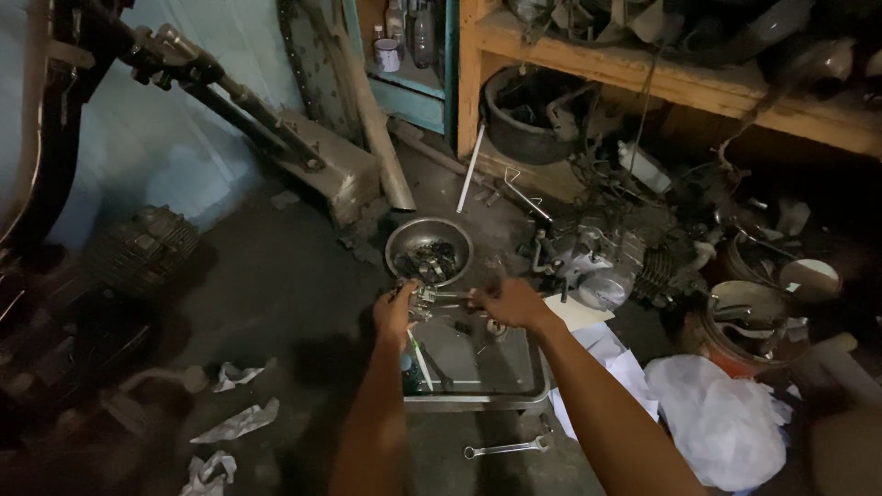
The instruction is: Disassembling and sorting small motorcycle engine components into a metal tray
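My left hand [395,308] and my right hand [510,303] are held out over a square metal tray [478,397] on the floor. Between them they hold a small metal part [439,297], each hand gripping one end; its exact shape is too dark to tell. Just beyond the hands stands a round steel bowl [428,230] with several dark small parts in it. Inside the tray lie a few small tools and bits, among them a green-handled one [412,369].
A motorcycle engine [602,262] sits right of the bowl. A spanner [503,449] lies in front of the tray. White papers and a plastic bag [721,418] lie at right, crumpled rags [241,421] at left. A wooden shelf [661,83] and tyre [528,115] stand behind.
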